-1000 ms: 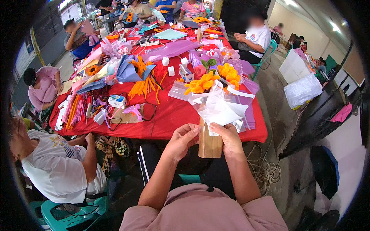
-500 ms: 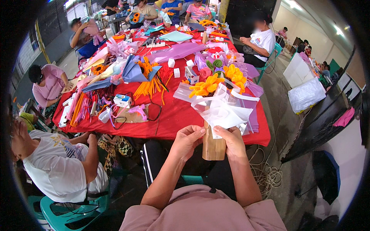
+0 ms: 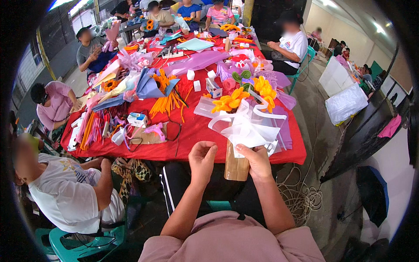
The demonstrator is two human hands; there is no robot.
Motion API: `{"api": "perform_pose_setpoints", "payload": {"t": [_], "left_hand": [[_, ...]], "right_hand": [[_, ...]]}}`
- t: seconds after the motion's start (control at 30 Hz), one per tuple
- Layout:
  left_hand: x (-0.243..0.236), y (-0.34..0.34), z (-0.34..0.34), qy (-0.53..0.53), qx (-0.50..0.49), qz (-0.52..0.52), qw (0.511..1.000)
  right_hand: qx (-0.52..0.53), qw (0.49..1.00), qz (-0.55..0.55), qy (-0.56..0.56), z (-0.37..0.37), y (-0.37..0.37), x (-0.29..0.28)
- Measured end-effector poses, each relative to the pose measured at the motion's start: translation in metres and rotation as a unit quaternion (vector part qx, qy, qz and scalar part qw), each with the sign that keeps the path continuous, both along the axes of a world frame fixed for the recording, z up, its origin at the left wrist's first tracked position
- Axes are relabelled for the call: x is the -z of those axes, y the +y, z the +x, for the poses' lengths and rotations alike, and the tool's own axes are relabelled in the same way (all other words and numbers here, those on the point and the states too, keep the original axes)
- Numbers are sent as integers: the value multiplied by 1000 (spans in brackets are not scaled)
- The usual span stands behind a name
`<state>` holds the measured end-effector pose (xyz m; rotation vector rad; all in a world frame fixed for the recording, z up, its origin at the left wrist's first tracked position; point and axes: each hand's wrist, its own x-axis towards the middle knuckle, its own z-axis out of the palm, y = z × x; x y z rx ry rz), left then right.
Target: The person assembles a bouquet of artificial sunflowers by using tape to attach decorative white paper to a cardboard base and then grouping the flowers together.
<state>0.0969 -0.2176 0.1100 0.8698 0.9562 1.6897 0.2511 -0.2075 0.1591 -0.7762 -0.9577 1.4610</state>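
Observation:
My right hand is closed on a sheer white wrapping sheet, with the thumb pressed on its lower corner. Against that hand, under the sheet, is a brown block with a shiny, tape-like surface; I cannot tell whether the fingers behind grip it too. My left hand is held apart to the left of the block, fingers curled and thumb close to the index finger. Anything in its pinch is too small to make out. Yellow fuzzy flowers lie just beyond the sheet.
The red-covered table bears blue-wrapped bouquets, orange pipe cleaners, a pink glue gun, small white boxes and purple sheets. A person in white sits at my left. Coiled rope lies on the floor at right.
My left hand has let go of the sheet and block and moved left, away from them. My right hand keeps its hold, and the block has shifted slightly left.

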Motion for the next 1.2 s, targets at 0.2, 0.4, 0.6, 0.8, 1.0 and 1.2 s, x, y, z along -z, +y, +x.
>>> {"api": "perform_pose_setpoints", "payload": {"t": [0.2,0.4,0.6,0.8,1.0,1.2], "left_hand": [[-42,-48,20,401,-146,144,893],[-29,-45,31,388,-116,106,908],[-25,-33,16,319,50,58,945],[-24,-20,0,180,170,118,962],[-7,-3,-15,85,282,45,955],[8,1,-10,-29,302,-7,953]], "right_hand": [[41,998,41,-37,-11,0,6],[74,990,94,-73,-19,-8,2],[41,995,56,-68,-10,-14,12],[47,994,76,-65,-12,-19,23],[-9,996,71,-53,-13,-26,9],[-13,992,88,-92,-9,-20,14]]}}
